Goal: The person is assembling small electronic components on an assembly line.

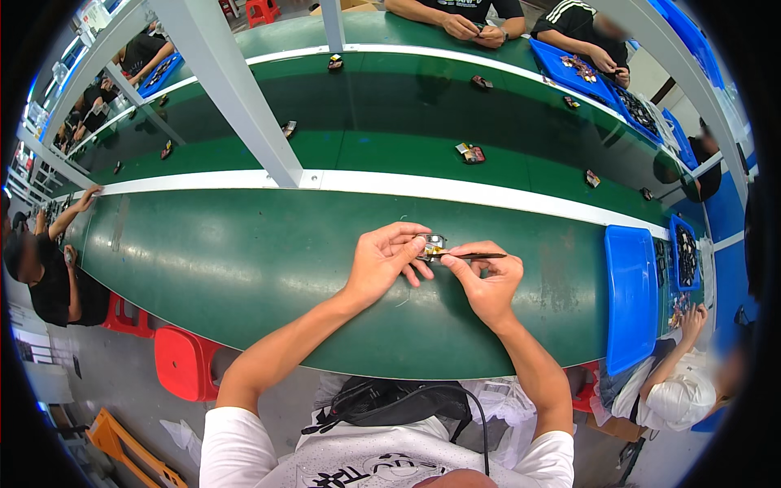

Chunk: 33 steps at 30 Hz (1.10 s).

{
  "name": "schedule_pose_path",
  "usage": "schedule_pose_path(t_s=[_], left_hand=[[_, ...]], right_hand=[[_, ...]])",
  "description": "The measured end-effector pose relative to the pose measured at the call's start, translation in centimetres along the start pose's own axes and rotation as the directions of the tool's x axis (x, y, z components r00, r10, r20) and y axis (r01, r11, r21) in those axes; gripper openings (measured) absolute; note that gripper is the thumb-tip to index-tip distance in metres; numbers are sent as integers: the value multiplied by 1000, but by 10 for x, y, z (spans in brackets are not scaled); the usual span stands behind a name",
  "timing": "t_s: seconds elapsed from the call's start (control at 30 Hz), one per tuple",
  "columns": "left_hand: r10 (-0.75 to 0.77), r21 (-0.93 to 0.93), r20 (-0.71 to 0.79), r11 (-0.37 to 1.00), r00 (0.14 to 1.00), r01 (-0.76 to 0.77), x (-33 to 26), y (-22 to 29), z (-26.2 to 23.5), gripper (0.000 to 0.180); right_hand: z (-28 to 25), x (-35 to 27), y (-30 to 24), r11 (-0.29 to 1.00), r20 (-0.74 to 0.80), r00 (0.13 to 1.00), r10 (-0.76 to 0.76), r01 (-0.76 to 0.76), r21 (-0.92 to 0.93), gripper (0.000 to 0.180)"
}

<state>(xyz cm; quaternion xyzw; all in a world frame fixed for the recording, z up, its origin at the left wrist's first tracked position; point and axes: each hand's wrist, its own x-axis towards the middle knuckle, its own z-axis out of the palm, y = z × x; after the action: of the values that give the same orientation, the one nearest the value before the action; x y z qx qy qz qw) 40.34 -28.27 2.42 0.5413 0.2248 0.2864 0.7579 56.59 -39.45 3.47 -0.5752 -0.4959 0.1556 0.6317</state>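
Left hand (pixel 381 262) pinched a small metal part (pixel 432 243) above the green tabletop (pixel 244 260), grip clamped on it. Right hand (pixel 486 281) held dark tweezers (pixel 476 256), grip closed on them, tip touching the part

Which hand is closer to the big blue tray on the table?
Right. The right hand, holding a thin dark tool, is nearer the blue tray; the left hand is farther left.

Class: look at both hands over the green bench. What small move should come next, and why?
Probably ease the dark tweezers a little further into the small metallic part. The left hand pinches that part above the green bench, and the right hand has the tips right at its edge.
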Motion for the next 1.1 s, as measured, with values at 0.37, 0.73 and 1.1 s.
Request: schedule_pose_path(t_s=[0.37,0.73,1.1], left_hand=[[31,12,-20,999,999,-30,-1,2,1,28],[35,45,-48,998,998,-33,0,2,-2,26],[21,27,-36,999,999,-20,0,2,-2,27]], right_hand=[[0,1,0,998,9,999,53,-53,37,11],[0,2,-1,998,8,999,-33,33,-46,13],[0,2,0,970,68,983,-170,180,-166,14]])
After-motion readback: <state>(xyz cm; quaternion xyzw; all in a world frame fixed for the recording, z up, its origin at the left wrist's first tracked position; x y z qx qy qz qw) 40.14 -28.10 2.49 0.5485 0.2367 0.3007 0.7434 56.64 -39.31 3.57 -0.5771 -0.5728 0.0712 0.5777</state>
